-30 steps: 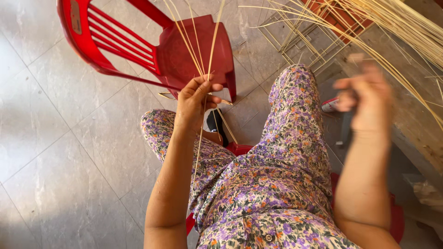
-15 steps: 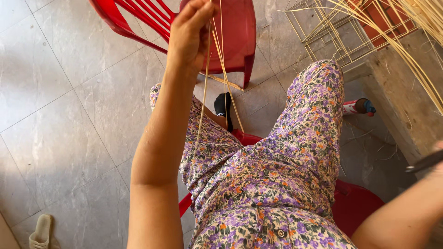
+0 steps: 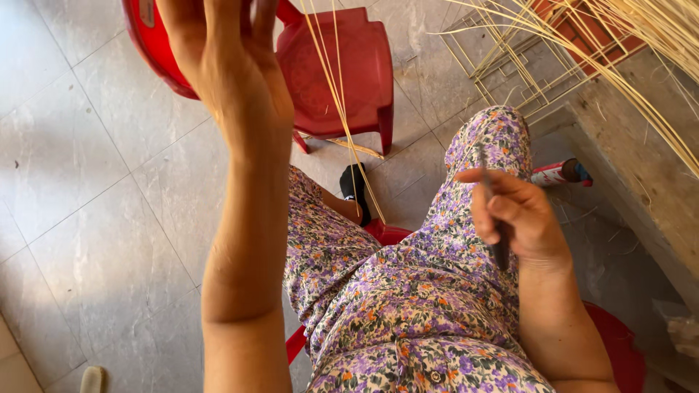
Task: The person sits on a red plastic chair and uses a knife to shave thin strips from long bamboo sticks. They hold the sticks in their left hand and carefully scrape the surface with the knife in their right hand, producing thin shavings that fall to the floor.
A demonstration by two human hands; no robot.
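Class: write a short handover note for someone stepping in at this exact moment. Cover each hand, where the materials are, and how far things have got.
Left hand: raised high, pinching thin pale strips that hang down past the knee.
Right hand: closed on a dark tool, resting on the right thigh.
More strips fan out at upper right; red chair ahead; can lying on the floor.
No woven work shows yet.

Floor (image 3: 95,218): grey tiles, pale grout lines, sunlit patch at left. Standing on it: red chair (image 3: 342,73) ahead. One loose pale strip (image 3: 349,145) lies at the chair's feet. A red-and-white can (image 3: 557,173) lies on its side beside the concrete ledge (image 3: 641,182). Pale object (image 3: 91,380) at bottom edge, possibly a sandal.
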